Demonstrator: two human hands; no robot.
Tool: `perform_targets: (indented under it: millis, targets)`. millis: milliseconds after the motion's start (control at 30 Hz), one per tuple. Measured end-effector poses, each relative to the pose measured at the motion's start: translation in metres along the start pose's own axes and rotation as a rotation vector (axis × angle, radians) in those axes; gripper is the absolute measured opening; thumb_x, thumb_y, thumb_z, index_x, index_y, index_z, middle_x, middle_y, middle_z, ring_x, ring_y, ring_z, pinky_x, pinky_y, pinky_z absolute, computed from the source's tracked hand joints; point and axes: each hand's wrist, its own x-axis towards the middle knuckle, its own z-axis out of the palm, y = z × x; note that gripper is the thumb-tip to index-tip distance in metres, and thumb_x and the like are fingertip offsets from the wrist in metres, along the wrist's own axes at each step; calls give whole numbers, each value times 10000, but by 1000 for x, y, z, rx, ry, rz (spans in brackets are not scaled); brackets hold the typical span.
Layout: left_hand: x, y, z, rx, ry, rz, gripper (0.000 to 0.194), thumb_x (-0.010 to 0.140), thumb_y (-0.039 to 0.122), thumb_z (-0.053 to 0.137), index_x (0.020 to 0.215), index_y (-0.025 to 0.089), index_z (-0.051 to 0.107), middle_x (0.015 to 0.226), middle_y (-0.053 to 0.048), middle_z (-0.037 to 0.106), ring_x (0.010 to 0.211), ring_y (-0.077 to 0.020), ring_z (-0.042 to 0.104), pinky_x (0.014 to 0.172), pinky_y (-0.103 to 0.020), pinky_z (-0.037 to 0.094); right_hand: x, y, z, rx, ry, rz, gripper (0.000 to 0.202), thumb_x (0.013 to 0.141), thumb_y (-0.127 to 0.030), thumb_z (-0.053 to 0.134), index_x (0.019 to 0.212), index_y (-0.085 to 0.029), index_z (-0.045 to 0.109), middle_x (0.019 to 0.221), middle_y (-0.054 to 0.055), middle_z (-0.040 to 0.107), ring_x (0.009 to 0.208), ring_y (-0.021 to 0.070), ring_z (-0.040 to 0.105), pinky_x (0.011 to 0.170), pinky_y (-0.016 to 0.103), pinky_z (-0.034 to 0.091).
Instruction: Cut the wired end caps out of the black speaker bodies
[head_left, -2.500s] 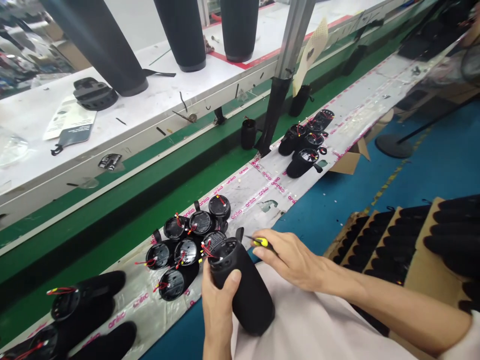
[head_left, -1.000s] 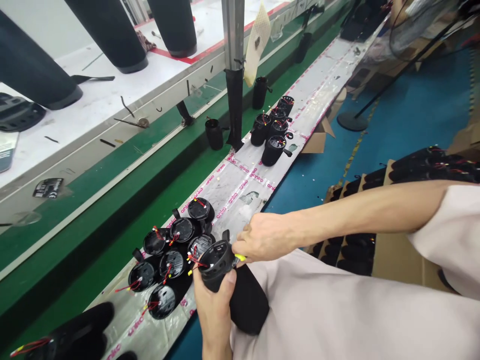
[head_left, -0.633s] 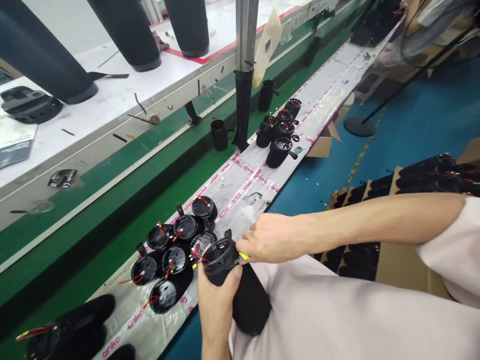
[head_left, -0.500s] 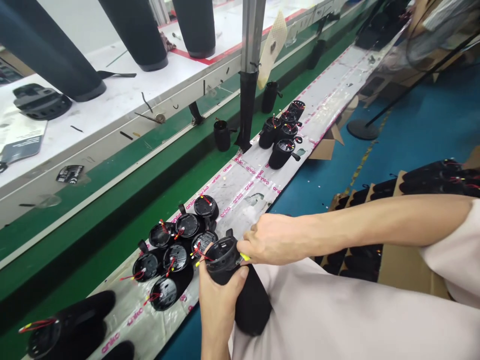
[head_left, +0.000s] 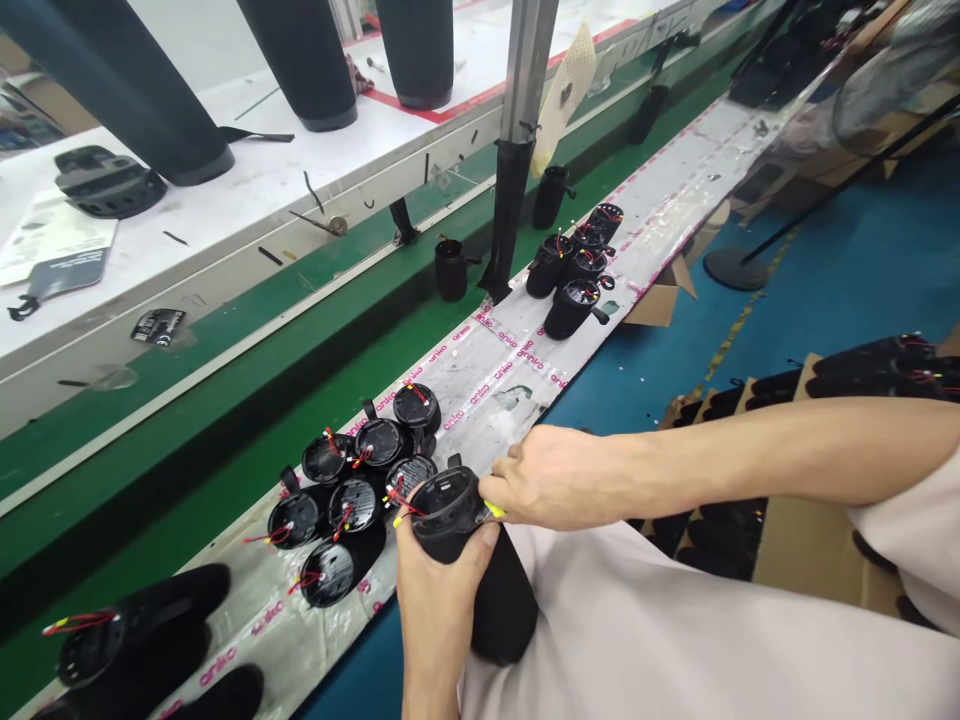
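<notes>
My left hand (head_left: 442,600) is wrapped round a black cylindrical speaker body (head_left: 504,610), just below its open end. The body is tilted, its far end against my clothing. Red wires with a yellow connector (head_left: 401,508) come out of the open end by my left fingers. My right hand (head_left: 551,478) is closed on a small tool with a yellow handle (head_left: 493,509), mostly hidden in the fist. Its tip meets the rim on the right side; the exact contact is too small to make out. Several similar speaker bodies (head_left: 356,503) with red wires stand just to the left.
A long plastic-covered board (head_left: 480,385) runs diagonally away, bearing more speaker bodies (head_left: 571,308). On the left is a white bench (head_left: 247,195) with large black cylinders. A metal post (head_left: 517,120) rises beside the board. Boxes of black bodies (head_left: 862,365) sit at right.
The view has shifted slightly, moving the background a little to the right. Both hands keep their grips, and the yellow-handled tool stays at the speaker body's rim.
</notes>
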Motion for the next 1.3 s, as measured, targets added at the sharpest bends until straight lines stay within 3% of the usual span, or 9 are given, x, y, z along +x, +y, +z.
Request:
perform_targets:
  millis: [233,400,733,967,1067,1167,1300]
  targets:
    - [0,3,2,1,-5,7,692,657,440,827,1261,208,582,1208,-113,712,1157,-339,650,1048,-502,452,-1,3,-1,-13,10,-28,200,1072,-250,456,942,-153,573,672,18,611,502,163,529,453,344,142]
    - [-3,5,5,-12,-5,51,677,652,430,841,1238,202,588,1188,-114,724,1124,-335,673,1013,-498,484,-4,-2,-6,-16,-10,-19,56,991,-154,540,941,-140,564,660,16,598,498,157,527,444,329,158]
    - [7,-18,4,48,23,61,659,668,452,853,1228,238,578,1162,-88,736,1096,-314,701,953,-474,539,5,-2,-15,29,-161,-39,64,989,-116,518,1028,-116,568,716,30,639,558,181,589,436,346,194]
    - [3,-4,6,182,76,-1,734,650,436,871,1277,256,533,1181,-90,708,1113,-326,675,967,-507,517,3,5,2,27,-90,-56,93,974,-86,502,1013,-118,580,685,21,620,527,176,556,456,346,211]
    - [7,-9,0,56,36,45,735,661,425,857,1297,232,544,1215,-107,692,1141,-336,653,1005,-519,488,5,8,12,56,-39,-28,159,1067,-228,466,1025,-129,583,735,43,651,556,174,571,479,335,206]
    - [17,-27,-6,-255,-105,52,767,591,455,904,1255,207,610,1217,-111,705,1196,-357,630,1068,-509,456,8,12,18,79,-2,-20,304,1114,-379,406,1044,-143,584,769,47,671,567,177,589,479,336,180]
    - [27,-47,-4,-486,-194,61,722,589,578,857,1177,204,666,1166,-95,746,1193,-348,657,1082,-461,491,12,19,22,84,62,-76,331,1113,-406,415,1002,-154,599,782,47,683,598,186,620,482,339,186]
